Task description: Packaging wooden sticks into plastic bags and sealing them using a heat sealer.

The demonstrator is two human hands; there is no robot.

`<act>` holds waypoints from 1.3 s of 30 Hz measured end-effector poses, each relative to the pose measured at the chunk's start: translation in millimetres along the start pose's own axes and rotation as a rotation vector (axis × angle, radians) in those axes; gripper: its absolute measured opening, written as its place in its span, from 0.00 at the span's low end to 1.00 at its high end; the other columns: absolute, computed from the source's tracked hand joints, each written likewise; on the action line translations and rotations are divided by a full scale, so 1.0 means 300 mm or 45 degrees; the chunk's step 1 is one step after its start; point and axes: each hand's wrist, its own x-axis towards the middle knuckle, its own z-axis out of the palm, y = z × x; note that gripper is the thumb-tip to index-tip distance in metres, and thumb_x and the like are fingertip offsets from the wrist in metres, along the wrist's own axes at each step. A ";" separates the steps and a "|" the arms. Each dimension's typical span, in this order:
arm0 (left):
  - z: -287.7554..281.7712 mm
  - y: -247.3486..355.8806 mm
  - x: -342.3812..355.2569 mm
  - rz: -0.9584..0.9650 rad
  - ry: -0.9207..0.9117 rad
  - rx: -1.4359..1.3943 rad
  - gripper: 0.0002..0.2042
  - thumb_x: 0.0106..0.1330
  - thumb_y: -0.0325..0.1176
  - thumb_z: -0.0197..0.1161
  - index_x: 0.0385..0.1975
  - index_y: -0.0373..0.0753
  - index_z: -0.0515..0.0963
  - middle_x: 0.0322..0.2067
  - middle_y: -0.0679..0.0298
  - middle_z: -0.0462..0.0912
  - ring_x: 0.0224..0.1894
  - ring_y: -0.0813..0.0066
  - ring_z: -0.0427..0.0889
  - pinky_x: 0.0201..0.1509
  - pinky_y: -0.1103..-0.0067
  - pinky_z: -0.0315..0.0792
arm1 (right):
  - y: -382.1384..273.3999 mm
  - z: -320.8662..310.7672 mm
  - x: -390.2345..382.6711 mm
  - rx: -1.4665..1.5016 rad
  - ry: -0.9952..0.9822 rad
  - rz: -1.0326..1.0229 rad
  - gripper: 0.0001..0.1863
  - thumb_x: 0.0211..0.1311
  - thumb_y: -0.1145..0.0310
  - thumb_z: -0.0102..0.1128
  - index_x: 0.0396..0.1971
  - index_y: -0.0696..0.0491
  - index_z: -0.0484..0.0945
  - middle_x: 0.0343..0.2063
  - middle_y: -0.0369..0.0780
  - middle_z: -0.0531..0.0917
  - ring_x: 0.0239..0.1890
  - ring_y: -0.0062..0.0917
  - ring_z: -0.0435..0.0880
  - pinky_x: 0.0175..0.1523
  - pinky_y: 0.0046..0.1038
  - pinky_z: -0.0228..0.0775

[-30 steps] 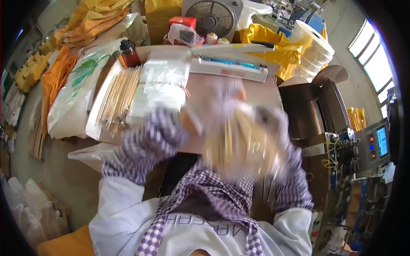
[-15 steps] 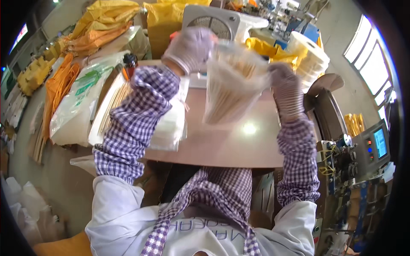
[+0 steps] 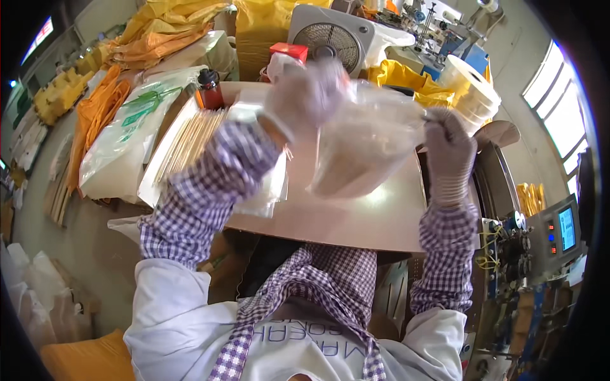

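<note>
A clear plastic bag [image 3: 365, 159] hangs tilted over the table, blurred by motion. Pale thin sticks seem to lie inside it, though the smear hides their detail. My gloved right hand [image 3: 451, 152] pinches the bag's upper right corner with closed fingers. At its upper left edge is my gloved left hand [image 3: 305, 95], so smeared that its fingers cannot be read. Left of that arm, a white tray [image 3: 150, 184] holds many thin wooden sticks [image 3: 194, 136]. Partly under my left forearm lies a stack of clear bags [image 3: 264, 193].
The brown table [image 3: 337, 222] ends close to my body. A fan [image 3: 327, 41], a red box [image 3: 289, 51] and a dark-lidded bottle [image 3: 210, 89] stand along its back. White film rolls [image 3: 470, 92] are at the far right, a control panel with a screen [image 3: 559, 228] at the right.
My left hand has come down and right, toward the bag. My right hand has shifted right, still pinching the corner. The bag has moved slightly right, and the view has shifted a little.
</note>
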 end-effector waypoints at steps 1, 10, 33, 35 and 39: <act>0.033 0.038 -0.076 -0.252 -0.236 0.041 0.08 0.58 0.37 0.52 0.28 0.40 0.74 0.21 0.51 0.77 0.26 0.55 0.77 0.29 0.68 0.71 | 0.048 0.009 -0.040 -0.165 0.081 -0.004 0.03 0.48 0.74 0.56 0.25 0.54 0.77 0.21 0.42 0.78 0.19 0.31 0.77 0.26 0.26 0.69; -0.068 -0.077 -0.058 -0.311 -0.424 0.096 0.07 0.55 0.34 0.55 0.26 0.39 0.78 0.24 0.55 0.79 0.28 0.59 0.79 0.32 0.69 0.72 | 0.016 0.002 -0.030 -0.491 -0.323 -0.200 0.02 0.47 0.76 0.53 0.23 0.56 0.75 0.17 0.45 0.77 0.20 0.34 0.78 0.27 0.26 0.69; 0.611 -0.317 -0.477 -1.436 -0.122 -1.921 0.23 0.47 0.33 0.69 0.44 0.36 0.72 0.36 0.65 0.77 0.39 0.77 0.75 0.44 0.81 0.69 | 0.995 0.230 0.368 -0.885 0.218 0.223 0.30 0.42 0.72 0.57 0.52 0.51 0.68 0.45 0.46 0.75 0.45 0.34 0.76 0.52 0.26 0.66; 0.677 -0.389 -0.491 -1.516 -0.210 -1.848 0.22 0.47 0.34 0.68 0.43 0.36 0.73 0.35 0.64 0.77 0.37 0.76 0.75 0.42 0.81 0.69 | 1.067 0.250 0.424 -0.443 0.080 0.477 0.34 0.41 0.72 0.57 0.55 0.52 0.65 0.48 0.47 0.73 0.50 0.34 0.73 0.55 0.26 0.63; 0.774 -0.452 -0.437 -1.651 -0.035 -1.639 0.19 0.49 0.37 0.66 0.39 0.35 0.76 0.34 0.62 0.78 0.35 0.74 0.74 0.39 0.80 0.68 | 1.063 0.244 0.541 0.174 -0.118 0.568 0.36 0.39 0.79 0.51 0.57 0.53 0.63 0.52 0.47 0.71 0.50 0.32 0.72 0.55 0.23 0.63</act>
